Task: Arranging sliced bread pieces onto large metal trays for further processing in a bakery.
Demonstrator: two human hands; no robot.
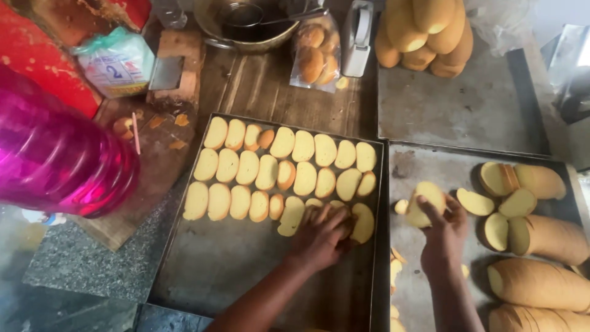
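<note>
Seen from the head camera looking down, two bare hands are working over two dark, rectangular metal baking trays lying side by side on a worn wooden tabletop (258,92). The left hand (321,237) is pressing palm-down on the left tray (215,264), its fingers (332,216) spread slightly apart and resting on pale yellow oval bread slices (295,178) at the right end of the third row; whether it is gripping one cannot be told. The slices are lying flat in three neat rows across the upper half of that tray, edges touching, while the lower half is showing bare metal. The right hand (444,230) is hovering over the right tray (430,163), its fingers closed around a small stack of the same yellow slices (424,203), holding them upright near the tray's left edge. Further right on that tray, long golden-brown loaves (541,283) are lying on their sides, some with cut faces showing and loose slices beside them. Crumbs and offcuts are lying along the strip between the two hands. Beyond the trays, a pile of whole loaves (424,34) is stacked at the top, just beside a clear plastic bag of round buns (314,52) and a metal bowl (246,27). At the left edge, a large translucent pink plastic jug (58,160) is filling the near foreground, blurred.
</note>
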